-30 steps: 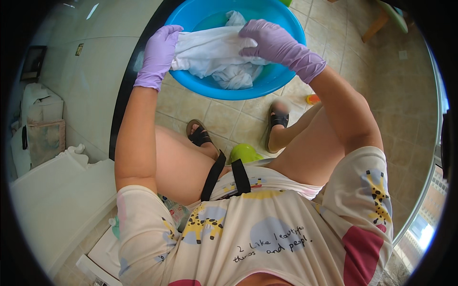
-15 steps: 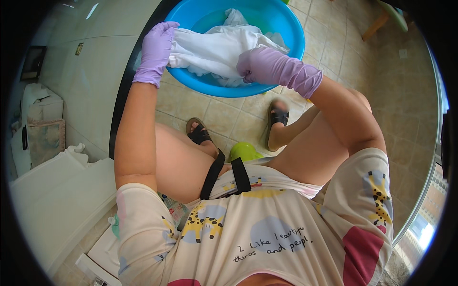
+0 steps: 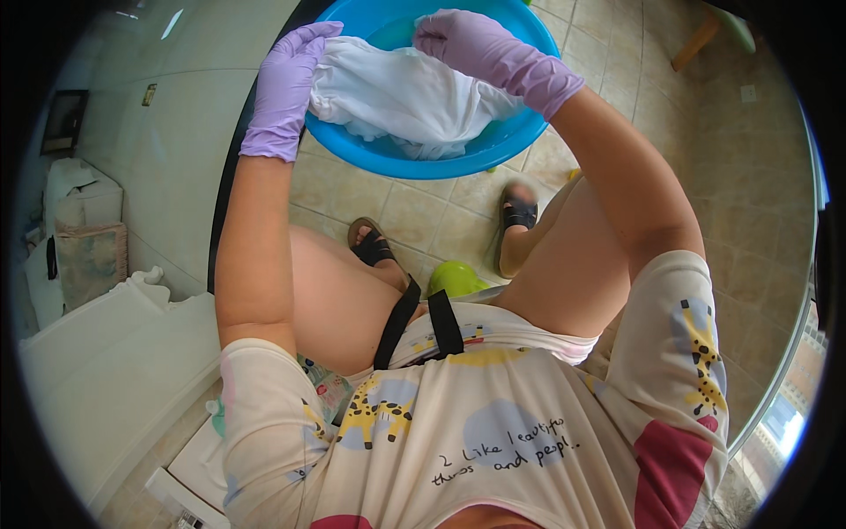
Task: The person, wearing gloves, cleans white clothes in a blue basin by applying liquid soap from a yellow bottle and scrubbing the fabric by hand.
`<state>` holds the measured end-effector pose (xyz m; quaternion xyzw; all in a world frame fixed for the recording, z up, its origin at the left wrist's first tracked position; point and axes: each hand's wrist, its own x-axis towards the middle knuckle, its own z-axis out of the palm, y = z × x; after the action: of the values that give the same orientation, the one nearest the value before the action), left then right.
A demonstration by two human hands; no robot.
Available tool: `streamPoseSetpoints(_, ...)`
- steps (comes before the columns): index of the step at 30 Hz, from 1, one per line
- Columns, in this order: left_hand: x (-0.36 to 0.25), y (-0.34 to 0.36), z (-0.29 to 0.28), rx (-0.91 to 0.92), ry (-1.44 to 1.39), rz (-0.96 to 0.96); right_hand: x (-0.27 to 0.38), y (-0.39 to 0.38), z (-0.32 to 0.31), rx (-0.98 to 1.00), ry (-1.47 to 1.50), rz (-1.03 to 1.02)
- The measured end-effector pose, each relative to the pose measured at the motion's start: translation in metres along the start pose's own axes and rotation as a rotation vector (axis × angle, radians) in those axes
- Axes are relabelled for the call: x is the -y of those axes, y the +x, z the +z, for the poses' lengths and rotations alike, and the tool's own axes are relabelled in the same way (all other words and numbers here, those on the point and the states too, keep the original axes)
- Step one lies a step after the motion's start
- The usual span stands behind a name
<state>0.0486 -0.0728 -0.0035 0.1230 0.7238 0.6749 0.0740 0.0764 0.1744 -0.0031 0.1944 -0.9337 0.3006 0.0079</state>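
Presumably soft, water-heavy white cloth (image 3: 401, 97), best edge-held; left hand (image 3: 286, 84) grips ten-o'clock end; right hand (image 3: 476, 53), one o'clock, hold unclear.

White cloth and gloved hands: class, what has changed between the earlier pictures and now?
The right hand has moved farther out over the blue basin, to the far edge of the white cloth; its grip is unclear. The left hand still holds the cloth's left end; the basin stayed put.

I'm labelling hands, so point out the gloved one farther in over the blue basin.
The right hand: it is over the inside of the blue basin, while the left hand holds an end of the white cloth near the left rim.
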Motion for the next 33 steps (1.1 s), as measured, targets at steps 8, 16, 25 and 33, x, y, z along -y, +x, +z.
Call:
streamPoseSetpoints(8, -0.012, -0.004, 0.011, 0.065, -0.033, 0.120, 0.001, 0.029, 0.030, 0.182, 0.277, 0.057)
streamPoseSetpoints(16, 0.022, 0.005, -0.008, -0.025, 0.538, 0.061, -0.003, 0.039, 0.029, -0.118, -0.063, 0.128)
streamPoseSetpoints(25, 0.023, -0.010, -0.015, -0.045, 0.701, 0.143, -0.006, 0.035, 0.015, -0.193, 0.008, 0.001)
streamPoseSetpoints(33, -0.084, -0.020, -0.169, -0.233, -0.291, 0.194, -0.030, 0.011, 0.003, 0.212, 0.199, 0.050)
